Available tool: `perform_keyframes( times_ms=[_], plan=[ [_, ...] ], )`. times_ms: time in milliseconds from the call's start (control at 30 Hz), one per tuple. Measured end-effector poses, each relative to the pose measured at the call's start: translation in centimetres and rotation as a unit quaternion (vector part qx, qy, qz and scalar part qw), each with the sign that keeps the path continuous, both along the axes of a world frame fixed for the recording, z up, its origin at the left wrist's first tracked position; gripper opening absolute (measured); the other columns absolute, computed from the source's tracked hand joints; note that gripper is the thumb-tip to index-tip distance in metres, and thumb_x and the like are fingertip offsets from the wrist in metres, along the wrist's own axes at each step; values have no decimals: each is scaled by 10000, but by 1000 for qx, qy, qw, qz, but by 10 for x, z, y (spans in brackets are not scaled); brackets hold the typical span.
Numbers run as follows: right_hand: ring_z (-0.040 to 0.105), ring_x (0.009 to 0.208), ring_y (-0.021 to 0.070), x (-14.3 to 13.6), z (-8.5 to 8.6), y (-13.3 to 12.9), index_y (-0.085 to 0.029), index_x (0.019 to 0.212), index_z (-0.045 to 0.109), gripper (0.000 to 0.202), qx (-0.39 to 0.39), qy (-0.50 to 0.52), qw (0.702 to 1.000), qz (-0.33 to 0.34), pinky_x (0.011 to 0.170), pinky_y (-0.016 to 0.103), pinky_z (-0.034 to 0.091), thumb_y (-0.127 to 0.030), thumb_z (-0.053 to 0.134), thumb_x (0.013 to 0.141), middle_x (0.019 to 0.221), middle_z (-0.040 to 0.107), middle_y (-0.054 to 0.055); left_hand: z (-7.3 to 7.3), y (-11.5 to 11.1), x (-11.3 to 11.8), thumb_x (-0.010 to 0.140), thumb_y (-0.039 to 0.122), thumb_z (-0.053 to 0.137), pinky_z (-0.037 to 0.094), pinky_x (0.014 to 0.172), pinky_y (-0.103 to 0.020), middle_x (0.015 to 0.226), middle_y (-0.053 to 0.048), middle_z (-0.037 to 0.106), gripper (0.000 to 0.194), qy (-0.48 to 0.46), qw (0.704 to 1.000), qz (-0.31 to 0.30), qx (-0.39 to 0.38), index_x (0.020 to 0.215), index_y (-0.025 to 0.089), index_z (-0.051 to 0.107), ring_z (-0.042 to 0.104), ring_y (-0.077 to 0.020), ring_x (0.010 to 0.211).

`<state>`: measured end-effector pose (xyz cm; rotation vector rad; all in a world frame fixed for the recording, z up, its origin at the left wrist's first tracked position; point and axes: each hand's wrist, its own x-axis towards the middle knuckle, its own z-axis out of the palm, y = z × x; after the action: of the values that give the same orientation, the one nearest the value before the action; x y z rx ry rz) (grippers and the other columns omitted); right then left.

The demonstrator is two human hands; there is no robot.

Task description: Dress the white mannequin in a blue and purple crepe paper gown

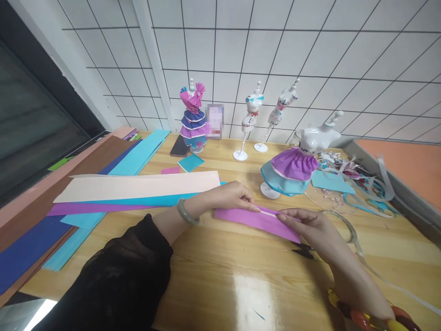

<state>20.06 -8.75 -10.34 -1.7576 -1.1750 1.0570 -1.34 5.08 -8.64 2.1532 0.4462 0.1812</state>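
A purple paper strip lies at a slant low over the wooden table, with a narrow white band along its upper edge. My left hand pinches that edge at one end of the white band. At the band's other end, my right hand grips the strip between thumb and fingers. Dark scissors lie partly hidden beneath my right wrist. Just beyond my right hand stands a white mini dress form wearing a purple and light-blue paper skirt.
Long paper sheets in several colours overlap on the left. At the back stand a dressed form, two bare-skirted forms and a phone. Loose ribbons and a light-blue sheet lie right, beside the table's raised edge.
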Motion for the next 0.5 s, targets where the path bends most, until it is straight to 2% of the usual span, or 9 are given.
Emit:
perform_keyframes(
  times_ms=[100,267,400,500],
  plan=[
    [629,637,198,3,2,-1,-206,789,799,378,14,3,1000,2,549,289,498,-558,751,661,739,742,67,2,1,-1,791,491,640,299,540,-221,605,30,532,374,14,998,2,-61,678,137,680,407,-73,561],
    [658,751,230,5,5,-2,-216,795,802,340,33,2,999,14,623,307,534,-534,749,686,809,754,78,0,2,-1,802,384,645,397,644,-216,746,0,652,259,14,990,1,-143,850,145,732,523,-99,683],
    [672,809,239,-8,9,-3,-214,906,799,370,16,41,996,76,726,337,546,-499,782,671,903,770,86,-9,-6,6,801,363,653,395,634,-199,760,7,659,228,21,988,-29,-147,863,161,738,525,-91,690],
    [677,812,250,-19,10,-3,-211,892,803,402,7,40,992,119,752,359,544,-541,766,667,902,775,88,-14,-15,11,791,362,664,358,579,-191,688,24,612,215,29,989,-36,-142,839,167,740,483,-78,638]
  ],
)
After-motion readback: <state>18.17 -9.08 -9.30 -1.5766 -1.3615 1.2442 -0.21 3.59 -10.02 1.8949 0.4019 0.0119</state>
